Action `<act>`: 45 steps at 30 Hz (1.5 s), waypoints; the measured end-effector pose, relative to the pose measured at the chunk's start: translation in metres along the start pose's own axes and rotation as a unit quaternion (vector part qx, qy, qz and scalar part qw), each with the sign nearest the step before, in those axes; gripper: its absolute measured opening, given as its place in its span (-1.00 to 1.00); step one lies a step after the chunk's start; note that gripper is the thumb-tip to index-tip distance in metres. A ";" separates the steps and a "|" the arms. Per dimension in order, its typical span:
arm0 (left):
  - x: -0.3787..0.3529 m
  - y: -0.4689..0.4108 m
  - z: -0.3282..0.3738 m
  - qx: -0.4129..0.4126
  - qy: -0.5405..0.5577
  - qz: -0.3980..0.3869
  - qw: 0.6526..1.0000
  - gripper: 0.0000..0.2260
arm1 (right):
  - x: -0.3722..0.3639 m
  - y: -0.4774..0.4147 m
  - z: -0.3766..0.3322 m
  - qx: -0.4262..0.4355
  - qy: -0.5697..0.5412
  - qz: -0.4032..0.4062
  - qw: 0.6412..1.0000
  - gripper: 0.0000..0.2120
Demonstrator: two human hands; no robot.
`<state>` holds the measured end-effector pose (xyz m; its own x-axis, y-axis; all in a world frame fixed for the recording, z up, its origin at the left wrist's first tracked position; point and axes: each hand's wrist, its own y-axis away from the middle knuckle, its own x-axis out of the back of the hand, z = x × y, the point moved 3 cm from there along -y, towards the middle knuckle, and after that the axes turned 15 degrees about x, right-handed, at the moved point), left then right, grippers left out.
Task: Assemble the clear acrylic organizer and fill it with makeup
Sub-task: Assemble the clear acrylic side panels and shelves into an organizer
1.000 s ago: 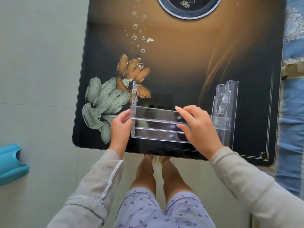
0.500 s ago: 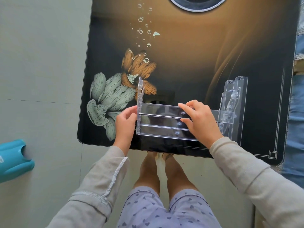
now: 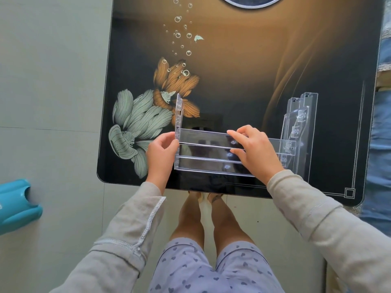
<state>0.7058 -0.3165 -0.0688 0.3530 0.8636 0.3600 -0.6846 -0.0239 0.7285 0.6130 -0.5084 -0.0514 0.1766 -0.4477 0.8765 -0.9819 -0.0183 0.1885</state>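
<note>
The clear acrylic organizer [image 3: 203, 142] stands partly built near the front edge of the black table [image 3: 243, 81]. It has a left side panel [image 3: 178, 111], a stepped right side panel [image 3: 300, 127] and three long clear shelves between them. My left hand [image 3: 160, 153] grips the left side panel at its lower end. My right hand [image 3: 256, 149] rests on the shelves right of the middle, with its fingers pressed on the top shelf. No makeup is in view.
The table top carries a printed flower pattern [image 3: 143, 123] and a round inset [image 3: 249, 1] at the far edge. A teal plastic object [image 3: 17, 206] lies on the tiled floor at the left. Blue fabric [image 3: 380, 144] runs along the right.
Both hands keep their hold on the organizer. The view has shifted, so the table and organizer sit slightly further right and higher in the frame.
</note>
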 end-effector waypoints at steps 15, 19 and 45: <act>-0.016 -0.006 0.011 -0.040 -0.126 0.129 0.983 -0.88 | 0.012 0.030 -0.001 -0.062 -0.065 0.144 0.985 -0.53; -0.015 -0.007 0.011 -0.046 -0.146 0.140 0.978 -0.88 | 0.020 0.073 0.016 -0.244 -0.127 0.314 0.908 -0.68; -0.015 -0.007 0.010 -0.062 -0.150 0.130 0.978 -0.88 | 0.018 0.078 0.067 -0.405 -0.196 0.286 0.846 -0.77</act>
<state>0.7116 -0.3338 -0.0734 0.3159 0.6488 0.6923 -0.8420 -0.1447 0.5197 0.5351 -0.5778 -0.0506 -0.5037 -0.4404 0.7432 -0.5016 0.8495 0.1635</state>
